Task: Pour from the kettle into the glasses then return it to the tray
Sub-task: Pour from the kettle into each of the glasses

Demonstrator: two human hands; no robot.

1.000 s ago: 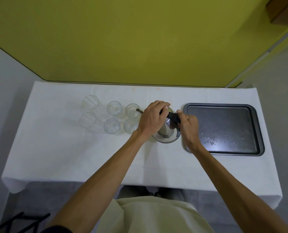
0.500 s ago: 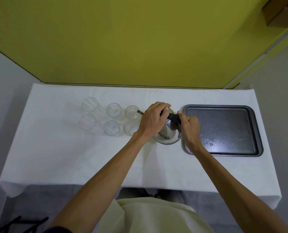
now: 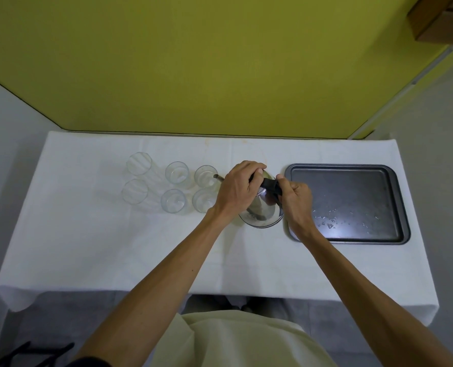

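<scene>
A shiny steel kettle [image 3: 263,214] with a black handle is at the table's middle, left of the dark tray [image 3: 349,170]. My right hand [image 3: 296,198] grips the black handle. My left hand [image 3: 240,189] is closed over the kettle's top, hiding the lid. The thin spout [image 3: 218,177] points left toward the nearest glass [image 3: 205,176]. Several clear glasses stand in two rows to the left, among them a front one [image 3: 203,201] and a far-left one [image 3: 139,163]. Whether the kettle rests on the cloth or is lifted is unclear.
The table wears a white cloth [image 3: 87,247]. The tray holds only water droplets [image 3: 331,223]. A yellow-green wall [image 3: 220,62] rises behind the table. A wooden shelf corner [image 3: 442,19] shows at the top right.
The hands and kettle have hardly moved; only the view has shifted slightly.
</scene>
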